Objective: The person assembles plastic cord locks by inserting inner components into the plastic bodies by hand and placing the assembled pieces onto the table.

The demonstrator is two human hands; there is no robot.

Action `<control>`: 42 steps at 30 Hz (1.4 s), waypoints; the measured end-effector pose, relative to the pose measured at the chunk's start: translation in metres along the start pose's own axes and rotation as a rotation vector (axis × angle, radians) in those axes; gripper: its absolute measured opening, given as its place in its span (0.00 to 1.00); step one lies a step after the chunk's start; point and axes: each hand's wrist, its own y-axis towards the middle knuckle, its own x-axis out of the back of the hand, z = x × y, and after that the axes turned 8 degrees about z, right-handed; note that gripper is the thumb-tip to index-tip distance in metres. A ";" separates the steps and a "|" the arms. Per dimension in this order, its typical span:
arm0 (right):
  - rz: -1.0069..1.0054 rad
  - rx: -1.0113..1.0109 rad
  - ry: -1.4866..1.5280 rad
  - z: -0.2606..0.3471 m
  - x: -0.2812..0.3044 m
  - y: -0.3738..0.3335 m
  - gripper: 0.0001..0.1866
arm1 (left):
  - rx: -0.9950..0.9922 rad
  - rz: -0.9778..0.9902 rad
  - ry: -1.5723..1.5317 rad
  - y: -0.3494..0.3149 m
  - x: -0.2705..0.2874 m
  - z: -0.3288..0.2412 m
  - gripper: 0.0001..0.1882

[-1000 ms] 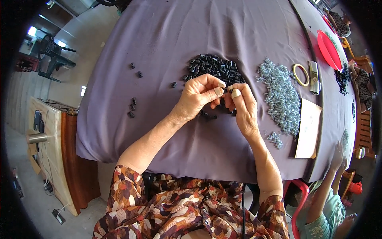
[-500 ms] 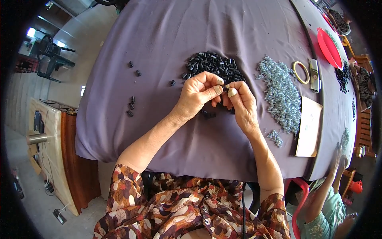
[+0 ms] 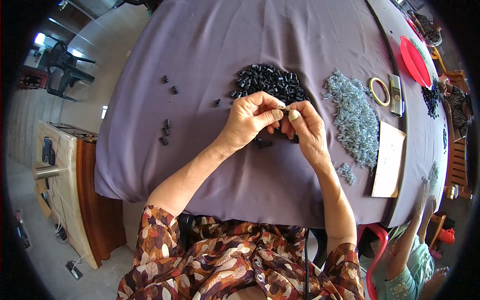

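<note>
My left hand (image 3: pixel 248 118) and my right hand (image 3: pixel 308 131) meet over the middle of the table, fingertips almost touching. Thumb and forefinger of each are pinched around a small black plastic piece (image 3: pixel 285 113), mostly covered by the fingers. Just beyond them lies a heap of black plastic pieces (image 3: pixel 272 80), short and tube-like. A few more black pieces (image 3: pixel 263 143) rest on the cloth beneath my hands. To the right of my right hand spreads a pile of small clear bluish parts (image 3: pixel 352 117), too fine to make out singly.
Loose black pieces (image 3: pixel 165 132) are scattered at the left of the purple cloth (image 3: pixel 210 35). Past the clear parts lie a tape roll (image 3: pixel 379 91), a card (image 3: pixel 389 160) and a red basin (image 3: pixel 414 60). Another person's hands (image 3: pixel 425 200) are at the right edge.
My right hand has shifted slightly to the right and its wrist has turned a little. Both hands keep their pinch on the black piece.
</note>
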 end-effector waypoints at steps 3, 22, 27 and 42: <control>0.004 -0.002 0.005 0.000 0.002 0.000 0.07 | 0.015 -0.015 -0.068 0.001 -0.002 0.000 0.05; -0.006 -0.007 0.072 -0.003 0.001 0.000 0.08 | 0.003 -0.003 0.071 0.001 -0.001 0.003 0.02; -0.024 0.005 -0.061 0.000 -0.003 0.000 0.07 | 0.021 -0.026 0.008 -0.001 0.001 0.005 0.02; 0.055 -0.037 0.113 -0.004 0.006 0.001 0.09 | 0.029 0.017 -0.028 -0.001 0.000 0.006 0.02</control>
